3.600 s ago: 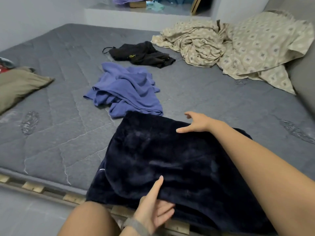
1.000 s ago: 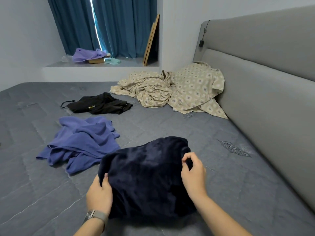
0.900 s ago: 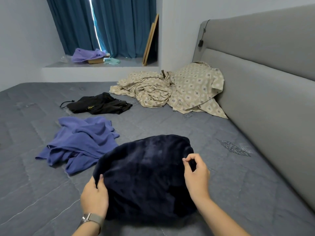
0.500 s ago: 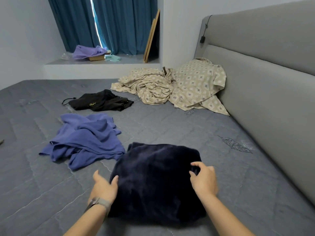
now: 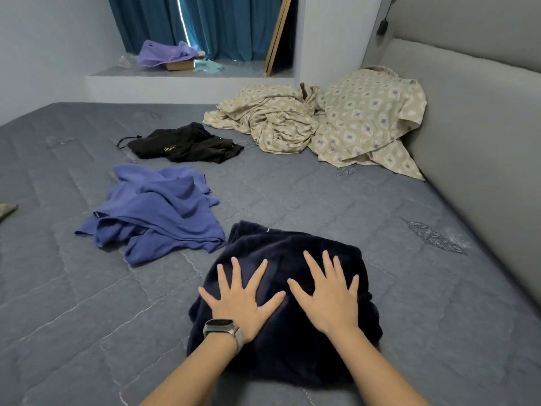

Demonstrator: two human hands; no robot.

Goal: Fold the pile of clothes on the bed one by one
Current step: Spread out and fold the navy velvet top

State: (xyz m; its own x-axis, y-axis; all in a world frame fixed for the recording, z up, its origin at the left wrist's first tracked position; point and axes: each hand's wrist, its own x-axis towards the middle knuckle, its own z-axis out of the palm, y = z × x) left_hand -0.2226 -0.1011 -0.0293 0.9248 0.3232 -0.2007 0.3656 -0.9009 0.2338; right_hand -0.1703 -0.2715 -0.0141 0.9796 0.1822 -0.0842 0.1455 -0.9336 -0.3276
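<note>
Landmark: the folded navy fleece [image 5: 292,326], lying on the grey mattress [image 5: 292,194] at its near edge, right in front of me.

Far left of the fleece, a scrap of olive cloth [image 5: 7,209] showed at the frame edge. Left of the fleece and just beyond it lay the blue-violet garment [image 5: 155,212], crumpled, its near hem almost touching the fleece's far left corner. Beyond that, well apart from the fleece, sat the black garment [image 5: 184,143], bunched, a cord trailing left.

On the fleece itself: my left hand [image 5: 240,300], watch on wrist, lay flat with fingers spread; my right hand [image 5: 328,291] likewise, flat and splayed, beside it but not touching. Both pressed down; neither gripped anything.

Beyond and right of the fleece, against the headboard [image 5: 483,136], lay the beige patterned sheet [image 5: 336,124], rumpled.

Judgement: the fleece looked thick, plush and springy, so it would likely puff open unless pressed. The blue-violet garment looked thin, limp and light; I would take it by the shoulders or hem corners and shake it flat first.
</note>
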